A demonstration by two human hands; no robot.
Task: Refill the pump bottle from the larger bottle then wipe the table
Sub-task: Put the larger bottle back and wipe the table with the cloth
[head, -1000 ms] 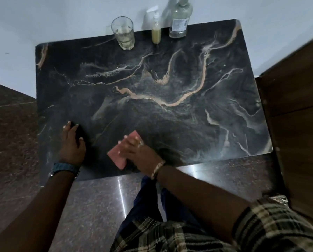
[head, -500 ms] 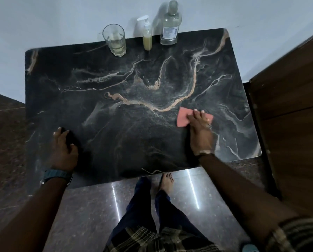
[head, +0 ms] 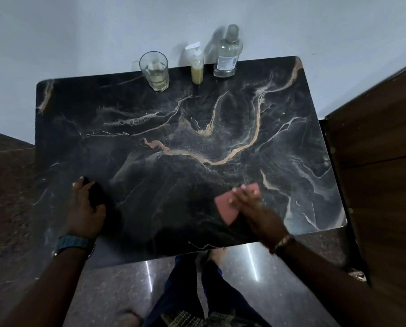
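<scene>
A black marble table (head: 173,128) fills the view. At its far edge stand a small pump bottle (head: 197,67) with yellowish liquid and, to its right, a larger clear bottle (head: 228,54). My right hand (head: 256,208) presses a pink cloth (head: 228,206) flat on the table near the front right; the hand is blurred. My left hand (head: 86,208) rests palm down on the front left of the table, fingers apart, holding nothing.
A drinking glass (head: 154,70) with a little liquid stands left of the pump bottle. A wooden cabinet (head: 381,161) stands close to the table's right side. The white wall is right behind the table. My legs and feet show below the front edge.
My right hand has slid the pink cloth from the right side back toward the front edge and leftward. The left hand stays in place.
</scene>
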